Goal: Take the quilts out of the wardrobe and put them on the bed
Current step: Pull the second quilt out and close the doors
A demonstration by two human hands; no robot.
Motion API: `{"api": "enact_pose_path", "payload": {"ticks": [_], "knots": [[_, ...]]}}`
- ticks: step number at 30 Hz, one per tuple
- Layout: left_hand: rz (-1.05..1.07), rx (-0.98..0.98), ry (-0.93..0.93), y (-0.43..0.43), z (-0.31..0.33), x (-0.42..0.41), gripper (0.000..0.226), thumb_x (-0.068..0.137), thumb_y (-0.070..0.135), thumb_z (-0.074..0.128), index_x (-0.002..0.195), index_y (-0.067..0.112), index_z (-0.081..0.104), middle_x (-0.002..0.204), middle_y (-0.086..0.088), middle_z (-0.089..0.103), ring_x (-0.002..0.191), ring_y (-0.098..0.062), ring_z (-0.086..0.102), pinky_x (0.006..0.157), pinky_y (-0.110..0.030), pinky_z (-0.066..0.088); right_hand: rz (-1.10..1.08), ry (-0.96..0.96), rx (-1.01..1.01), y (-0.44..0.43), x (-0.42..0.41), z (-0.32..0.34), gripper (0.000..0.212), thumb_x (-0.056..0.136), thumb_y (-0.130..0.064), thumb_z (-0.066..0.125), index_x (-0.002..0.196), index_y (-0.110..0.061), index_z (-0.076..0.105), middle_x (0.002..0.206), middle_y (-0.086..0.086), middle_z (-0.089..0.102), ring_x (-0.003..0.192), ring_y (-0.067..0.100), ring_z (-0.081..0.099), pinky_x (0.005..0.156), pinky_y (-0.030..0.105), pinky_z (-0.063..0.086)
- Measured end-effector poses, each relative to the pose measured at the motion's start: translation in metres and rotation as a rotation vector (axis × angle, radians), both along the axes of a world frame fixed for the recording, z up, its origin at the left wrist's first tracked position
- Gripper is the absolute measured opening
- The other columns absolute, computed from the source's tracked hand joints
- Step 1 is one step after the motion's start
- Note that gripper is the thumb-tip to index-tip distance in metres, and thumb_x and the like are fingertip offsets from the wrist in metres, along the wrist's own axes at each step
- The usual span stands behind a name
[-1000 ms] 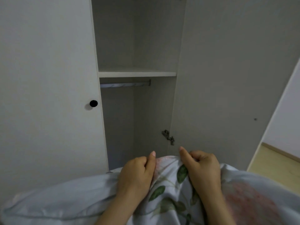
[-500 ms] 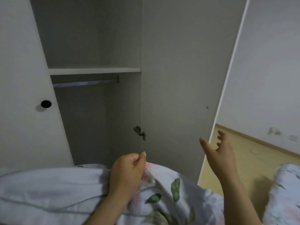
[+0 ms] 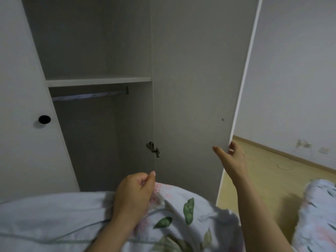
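A pale blue quilt (image 3: 60, 220) with green leaves and pink flowers fills the bottom of the head view, bunched against my body. My left hand (image 3: 133, 195) is shut on its top fold. My right hand (image 3: 231, 157) is off the quilt, its fingers curled round the free edge of the open wardrobe door (image 3: 190, 88) and its thumb on the inner face. The wardrobe (image 3: 94, 133) stands open in front of me; its shelf (image 3: 98, 81) and the space under the hanging rail (image 3: 89, 95) hold nothing that I can see.
The shut left door with a black knob (image 3: 44, 119) is at the left. Wooden floor (image 3: 269, 171) and a white wall lie to the right. Another piece of flowered bedding (image 3: 320, 215) shows at the bottom right corner.
My right hand let go of the quilt and moved right and up to the edge of the open door. The view swung to the right. My left hand kept its hold.
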State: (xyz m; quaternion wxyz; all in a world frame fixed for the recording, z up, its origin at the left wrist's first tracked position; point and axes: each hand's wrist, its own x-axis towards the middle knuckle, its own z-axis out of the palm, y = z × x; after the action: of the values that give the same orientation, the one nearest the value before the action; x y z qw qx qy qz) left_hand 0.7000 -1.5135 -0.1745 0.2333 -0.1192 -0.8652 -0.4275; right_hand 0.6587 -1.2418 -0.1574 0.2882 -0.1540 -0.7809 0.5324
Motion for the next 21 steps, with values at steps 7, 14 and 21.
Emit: {"api": "enact_pose_path", "payload": {"ticks": [7, 14, 21], "knots": [[-0.006, 0.004, 0.0, -0.004, 0.002, 0.01, 0.046, 0.087, 0.041, 0.051, 0.052, 0.014, 0.038, 0.039, 0.0, 0.033, 0.039, -0.01, 0.028, 0.045, -0.037, 0.035, 0.071, 0.105, 0.097, -0.031, 0.031, -0.016, 0.009, 0.089, -0.016, 0.062, 0.097, -0.012, 0.059, 0.089, -0.002, 0.063, 0.086, 0.017, 0.062, 0.067, 0.011, 0.043], [0.008, 0.064, -0.043, -0.032, 0.001, 0.013, 0.046, 0.089, 0.033, 0.053, 0.046, 0.018, 0.045, 0.036, 0.003, 0.038, 0.039, -0.009, 0.033, 0.045, -0.032, 0.032, 0.301, 0.075, 0.206, -0.088, 0.038, 0.0, 0.007, 0.085, -0.019, 0.067, 0.082, -0.018, 0.061, 0.08, -0.006, 0.067, 0.074, 0.003, 0.065, 0.062, 0.012, 0.047], [0.08, 0.174, -0.155, -0.07, -0.001, 0.019, 0.044, 0.09, 0.032, 0.053, 0.049, 0.016, 0.054, 0.041, 0.002, 0.043, 0.044, -0.014, 0.043, 0.049, -0.031, 0.04, 0.473, 0.043, 0.224, -0.161, 0.019, 0.002, 0.011, 0.085, -0.026, 0.067, 0.082, -0.027, 0.056, 0.085, -0.007, 0.065, 0.078, 0.009, 0.066, 0.072, 0.023, 0.055]]}}
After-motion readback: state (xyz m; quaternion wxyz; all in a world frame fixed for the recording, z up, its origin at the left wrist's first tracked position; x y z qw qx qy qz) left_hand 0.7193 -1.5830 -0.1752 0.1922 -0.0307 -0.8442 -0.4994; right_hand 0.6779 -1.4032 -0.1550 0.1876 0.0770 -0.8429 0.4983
